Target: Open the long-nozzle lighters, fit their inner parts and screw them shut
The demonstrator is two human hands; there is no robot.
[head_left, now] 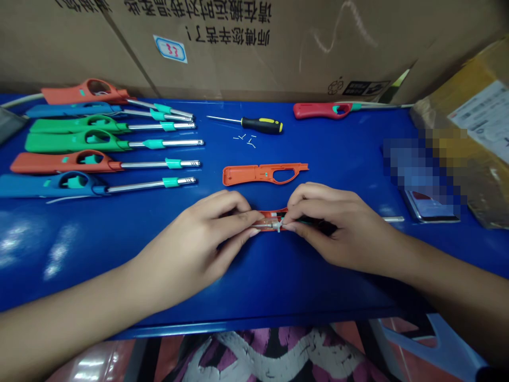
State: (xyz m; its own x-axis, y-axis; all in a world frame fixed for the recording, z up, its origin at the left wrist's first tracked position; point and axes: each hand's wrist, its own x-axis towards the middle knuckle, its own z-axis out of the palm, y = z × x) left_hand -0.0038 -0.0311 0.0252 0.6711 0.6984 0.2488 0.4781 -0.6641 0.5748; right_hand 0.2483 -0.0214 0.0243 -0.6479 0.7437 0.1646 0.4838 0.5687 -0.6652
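Patterned clothing at bottom edge, person's lap; light-blue plastic piece low right. Then blue bench, near strip bare and glossy. Both hands meet mid-bench over an orange lighter casing, inner side up, lying crosswise between them. Left hand: grip narrow, thumb and fingertips pinching a clear tube-like part at the casing's left; exact contact partly hidden by fingers. Right hand: grip narrow, fingertips pinched at a small whitish fitting at the clear part's right end; palm side hidden. Metal rod tip pokes out beyond right hand, phone just past it, partly blurred out. Just beyond hands: second orange casing half, hollow face up, trigger hole at right. Left side, six lighters in a row, handles left, metal barrels right: blue lighter nearest, then orange, two green, blue, orange. Farther, centre: few loose screws, then black-yellow screwdriver, tip left. Red lighter right of it, by the back. Taped carton far right; big cardboard box across the back, print upside down.
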